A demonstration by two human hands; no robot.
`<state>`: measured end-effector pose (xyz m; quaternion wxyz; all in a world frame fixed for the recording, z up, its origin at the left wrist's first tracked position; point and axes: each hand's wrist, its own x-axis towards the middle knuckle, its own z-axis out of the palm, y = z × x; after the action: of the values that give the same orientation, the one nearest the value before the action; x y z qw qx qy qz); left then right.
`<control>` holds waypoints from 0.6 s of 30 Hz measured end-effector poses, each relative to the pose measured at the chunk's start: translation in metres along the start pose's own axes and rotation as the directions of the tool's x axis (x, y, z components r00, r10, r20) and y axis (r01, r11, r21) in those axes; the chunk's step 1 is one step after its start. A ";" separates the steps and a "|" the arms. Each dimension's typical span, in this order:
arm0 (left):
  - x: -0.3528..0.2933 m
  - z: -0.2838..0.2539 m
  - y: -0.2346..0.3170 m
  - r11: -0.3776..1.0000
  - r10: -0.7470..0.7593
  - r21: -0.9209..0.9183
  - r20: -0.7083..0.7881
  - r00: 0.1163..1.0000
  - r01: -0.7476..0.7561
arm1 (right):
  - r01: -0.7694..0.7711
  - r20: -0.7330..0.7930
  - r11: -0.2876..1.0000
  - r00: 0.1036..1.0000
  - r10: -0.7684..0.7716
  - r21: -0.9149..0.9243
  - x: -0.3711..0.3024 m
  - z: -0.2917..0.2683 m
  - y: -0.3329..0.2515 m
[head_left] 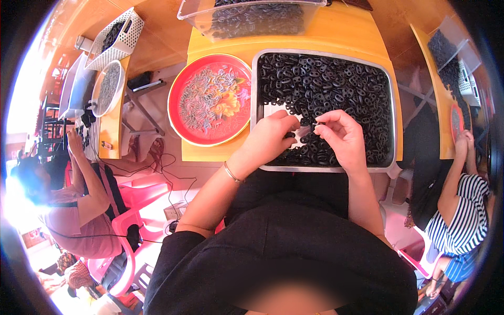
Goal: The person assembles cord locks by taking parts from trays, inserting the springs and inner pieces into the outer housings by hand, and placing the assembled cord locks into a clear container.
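A metal tray [257, 73] full of small black oval parts with holes [331, 79] lies in front of me. Over its near left side, where the tray bottom shows pale, both hands work close together. My left hand [273, 137] is closed, and a small black part [290, 135] shows at its fingertips. The thumb and forefinger of my right hand [344, 137] pinch another small black part [318, 125]. Left of the tray stands a round red tray [175, 107] with a flower pattern, holding many small grey pin-like pieces [207, 94].
A clear plastic bin [252, 23] of black parts stands at the table's far edge. People sit at tables on the left [113, 136] and right [446, 142]. A white perforated basket [131, 34] is at far left. Cables [168, 163] run across the floor.
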<state>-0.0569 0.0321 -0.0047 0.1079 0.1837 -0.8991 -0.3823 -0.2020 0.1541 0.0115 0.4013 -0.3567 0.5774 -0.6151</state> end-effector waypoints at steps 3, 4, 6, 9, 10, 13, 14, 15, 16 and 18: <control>-0.004 -0.009 0.004 0.945 -0.074 -0.322 -0.064 0.995 0.050 | -0.015 0.039 0.999 0.999 0.014 0.037 0.000 0.001 -0.004; -0.007 -0.010 0.005 0.888 -0.138 -0.453 -0.083 0.987 0.085 | -0.015 0.045 0.999 0.999 0.013 0.036 -0.001 0.002 -0.005; -0.012 -0.006 0.007 0.753 -0.201 -0.650 -0.086 0.976 0.098 | -0.060 0.046 0.996 0.997 0.057 0.071 -0.001 0.003 -0.007; -0.019 0.000 0.007 0.467 -0.275 -0.881 -0.071 0.959 0.068 | -0.046 0.072 0.995 0.997 0.039 0.093 -0.001 0.010 -0.009; -0.020 0.002 0.006 0.350 -0.288 -0.936 -0.065 0.955 0.041 | -0.046 0.072 0.995 0.997 0.039 0.092 -0.002 0.012 -0.009; -0.019 0.003 0.012 0.096 -0.370 -0.995 0.000 0.929 0.038 | -0.044 0.084 0.991 0.996 0.034 0.123 -0.002 0.016 -0.007; -0.020 0.001 0.014 0.096 -0.370 -0.995 0.000 0.929 0.038 | -0.036 0.083 0.992 0.996 0.026 0.119 -0.002 0.018 -0.007; -0.021 0.000 0.015 0.077 -0.368 -0.996 0.009 0.930 0.039 | -0.027 0.082 0.993 0.996 0.018 0.115 -0.002 0.019 -0.007; -0.021 -0.001 0.015 0.056 -0.365 -0.998 0.018 0.931 0.041 | -0.028 0.081 0.993 0.997 0.018 0.114 -0.003 0.021 -0.007; -0.022 0.000 0.013 0.065 -0.351 -0.997 0.013 0.936 0.038 | -0.040 0.068 0.993 0.997 0.033 0.108 -0.003 0.023 -0.009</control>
<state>-0.0399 0.0495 0.0034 0.2540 0.2258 -0.3539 -0.8713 -0.1808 0.1468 0.0223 0.4503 -0.3437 0.5357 -0.6263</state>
